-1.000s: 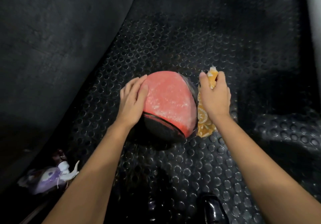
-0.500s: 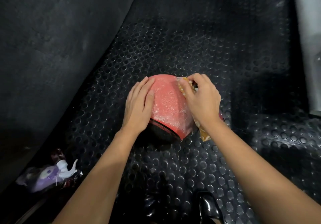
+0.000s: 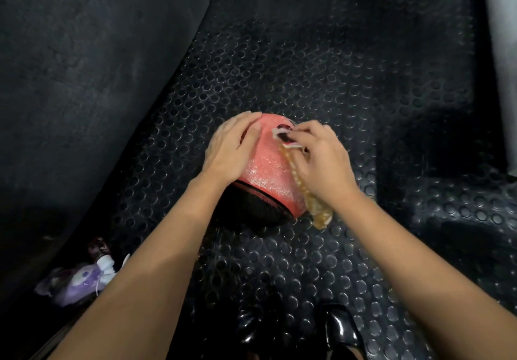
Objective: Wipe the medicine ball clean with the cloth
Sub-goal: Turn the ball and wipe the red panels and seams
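Wiping a red-and-black medicine ball (image 3: 264,175) with a yellow patterned cloth (image 3: 307,194) at the centre of the frame.

Resting on the studded black rubber floor mat (image 3: 321,60), the ball has its red, glistening half turned up and its black half toward the lower edge of the frame; a white-and-dark printed mark shows near its top. On the ball's left side lies the left hand (image 3: 228,150), its fingers (image 3: 239,123) straight and close together, pressed flat against the red surface. Against the ball's right side the right hand (image 3: 321,161) curls its fingers round the bunched cloth, whose loose end hangs down to the mat just beside the ball. At the lower left of the frame lies a purple-and-white plush toy (image 3: 79,282), well apart from the ball.
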Demonstrator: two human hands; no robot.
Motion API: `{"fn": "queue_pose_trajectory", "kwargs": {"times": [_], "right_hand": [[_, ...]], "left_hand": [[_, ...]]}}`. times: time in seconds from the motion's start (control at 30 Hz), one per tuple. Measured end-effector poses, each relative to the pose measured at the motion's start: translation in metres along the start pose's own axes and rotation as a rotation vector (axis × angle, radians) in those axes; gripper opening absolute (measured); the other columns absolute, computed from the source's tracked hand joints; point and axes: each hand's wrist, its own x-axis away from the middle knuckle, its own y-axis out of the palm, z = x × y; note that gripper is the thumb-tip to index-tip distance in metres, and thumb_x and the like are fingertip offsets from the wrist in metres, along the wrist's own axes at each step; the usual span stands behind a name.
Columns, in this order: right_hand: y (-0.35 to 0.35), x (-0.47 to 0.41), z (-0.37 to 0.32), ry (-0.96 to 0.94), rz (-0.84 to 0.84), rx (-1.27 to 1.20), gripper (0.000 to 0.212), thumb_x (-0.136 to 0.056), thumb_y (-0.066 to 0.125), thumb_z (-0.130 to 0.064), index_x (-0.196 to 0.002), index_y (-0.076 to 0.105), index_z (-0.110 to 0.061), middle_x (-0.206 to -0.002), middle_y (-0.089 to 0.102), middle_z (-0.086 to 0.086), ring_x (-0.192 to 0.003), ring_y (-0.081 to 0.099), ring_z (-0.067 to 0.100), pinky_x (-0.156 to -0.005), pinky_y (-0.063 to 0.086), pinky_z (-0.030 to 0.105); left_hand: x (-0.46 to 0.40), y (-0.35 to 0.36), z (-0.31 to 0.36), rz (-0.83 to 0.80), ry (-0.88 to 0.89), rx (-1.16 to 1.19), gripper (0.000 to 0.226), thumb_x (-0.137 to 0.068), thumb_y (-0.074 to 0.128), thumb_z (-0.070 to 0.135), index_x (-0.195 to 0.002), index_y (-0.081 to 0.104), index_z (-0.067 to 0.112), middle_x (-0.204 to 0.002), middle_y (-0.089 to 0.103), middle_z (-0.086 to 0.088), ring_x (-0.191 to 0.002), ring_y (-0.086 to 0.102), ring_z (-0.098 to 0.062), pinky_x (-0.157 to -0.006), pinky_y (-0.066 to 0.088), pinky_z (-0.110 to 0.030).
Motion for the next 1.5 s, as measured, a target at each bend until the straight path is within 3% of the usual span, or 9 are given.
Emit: {"fn": "queue_pose_trajectory", "kwargs": {"times": [0.13,0.3,0.47,0.6,0.77,0.93,1.07,1.23,1.5], "right_hand": [[0.004,-0.018,-0.019,0.230,0.060,-0.031,0.027,-0.093,0.053,-0.025,-0.115,0.066,-0.017,-0.112,0.058,0.001,-0.103,0.052,0.020,-0.082,0.040,0.030],[0.008,0.000,-0.034,-0.031,0.042,0.161,0.026,-0.087,0.060,-0.022,-0.111,0.068,-0.017,-0.108,0.056,0.001,-0.100,0.048,0.020,-0.066,0.047,0.030],[-0.004,-0.035,-0.019,0.264,-0.021,0.160,0.024,-0.095,0.048,-0.024,-0.110,0.067,-0.023,-0.114,0.055,-0.001,-0.107,0.049,0.020,-0.074,0.039,0.031],[-0.005,-0.005,-0.033,0.028,-0.075,0.182,0.031,-0.092,0.049,-0.015,-0.118,0.064,-0.024,-0.114,0.054,-0.005,-0.105,0.046,0.016,-0.069,0.038,0.029],[-0.008,-0.037,-0.011,0.304,-0.064,0.143,0.026,-0.093,0.052,-0.021,-0.111,0.067,-0.032,-0.116,0.059,-0.006,-0.109,0.053,0.020,-0.079,0.040,0.032],[-0.006,-0.007,-0.035,0.019,-0.122,0.192,0.033,-0.092,0.049,-0.015,-0.120,0.063,-0.028,-0.113,0.053,-0.009,-0.106,0.047,0.014,-0.072,0.039,0.030],[-0.009,-0.028,-0.021,0.207,-0.088,0.196,0.031,-0.093,0.049,-0.014,-0.117,0.065,-0.026,-0.113,0.055,-0.005,-0.109,0.050,0.019,-0.079,0.041,0.035],[-0.002,-0.008,-0.036,0.062,-0.095,0.206,0.033,-0.092,0.049,-0.015,-0.117,0.064,-0.028,-0.109,0.052,-0.008,-0.103,0.047,0.016,-0.067,0.036,0.029],[-0.006,-0.056,-0.017,0.109,-0.155,0.189,0.032,-0.094,0.048,-0.017,-0.116,0.062,-0.036,-0.115,0.055,-0.009,-0.109,0.049,0.018,-0.081,0.038,0.033]], "left_hand": [[0.001,0.004,0.003,0.066,-0.079,0.001,0.042,-0.101,0.031,0.045,-0.139,0.046,0.034,-0.147,0.041,0.011,-0.136,0.033,-0.011,-0.115,0.024,-0.041],[0.004,0.006,0.004,0.137,-0.133,0.031,0.040,-0.101,0.032,0.037,-0.138,0.049,0.030,-0.145,0.043,0.008,-0.135,0.036,-0.014,-0.113,0.027,-0.043],[0.017,0.015,0.015,0.193,-0.145,-0.016,0.040,-0.101,0.033,0.035,-0.138,0.048,0.029,-0.144,0.042,0.009,-0.133,0.032,-0.013,-0.113,0.025,-0.041],[0.019,0.012,0.015,0.236,-0.188,0.015,0.039,-0.101,0.034,0.032,-0.137,0.049,0.030,-0.143,0.043,0.009,-0.133,0.033,-0.012,-0.112,0.026,-0.040],[0.036,0.016,0.008,0.283,-0.147,0.056,0.038,-0.101,0.035,0.030,-0.135,0.051,0.028,-0.140,0.044,0.009,-0.130,0.034,-0.012,-0.112,0.027,-0.040],[0.041,0.015,0.004,0.312,-0.167,0.070,0.038,-0.101,0.034,0.028,-0.136,0.050,0.029,-0.141,0.043,0.008,-0.131,0.032,-0.011,-0.112,0.027,-0.040],[0.049,0.021,0.004,0.320,-0.153,0.052,0.039,-0.100,0.034,0.029,-0.136,0.049,0.028,-0.140,0.043,0.007,-0.129,0.033,-0.012,-0.111,0.029,-0.042],[0.041,0.017,0.009,0.327,-0.224,0.050,0.039,-0.101,0.033,0.029,-0.138,0.047,0.027,-0.143,0.042,0.005,-0.132,0.032,-0.016,-0.111,0.028,-0.043],[0.022,0.004,0.008,0.205,-0.112,-0.075,0.039,-0.101,0.034,0.037,-0.136,0.048,0.025,-0.133,0.041,-0.004,-0.125,0.033,-0.021,-0.111,0.027,-0.044]]}}
